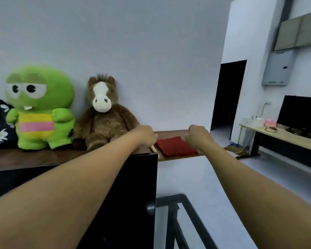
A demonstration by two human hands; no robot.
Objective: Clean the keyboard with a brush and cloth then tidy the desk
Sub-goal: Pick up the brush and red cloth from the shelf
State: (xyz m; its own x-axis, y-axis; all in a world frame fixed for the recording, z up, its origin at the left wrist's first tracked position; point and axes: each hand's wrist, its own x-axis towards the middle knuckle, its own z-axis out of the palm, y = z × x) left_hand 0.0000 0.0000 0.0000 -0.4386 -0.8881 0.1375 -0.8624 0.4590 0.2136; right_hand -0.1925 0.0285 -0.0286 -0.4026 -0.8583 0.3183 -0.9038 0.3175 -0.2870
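A folded red cloth (pixel 176 146) lies on the brown desk top (pixel 171 134) near the wall. My left hand (pixel 146 135) reaches out just left of it, fingers curled around a pale brush handle (pixel 153 148) that pokes out below the fist. My right hand (pixel 197 136) hovers at the cloth's right edge with fingers curled; I cannot tell whether it touches the cloth. A black monitor (pixel 133 200) stands in front of me and hides the desk below. No keyboard is in view.
A green plush toy (pixel 39 106) and a brown horse plush (pixel 102 114) sit against the wall on the left. A dark railing (pixel 185 218) is below right. Across the room stands a second desk (pixel 285 139) with a dark screen (pixel 302 115).
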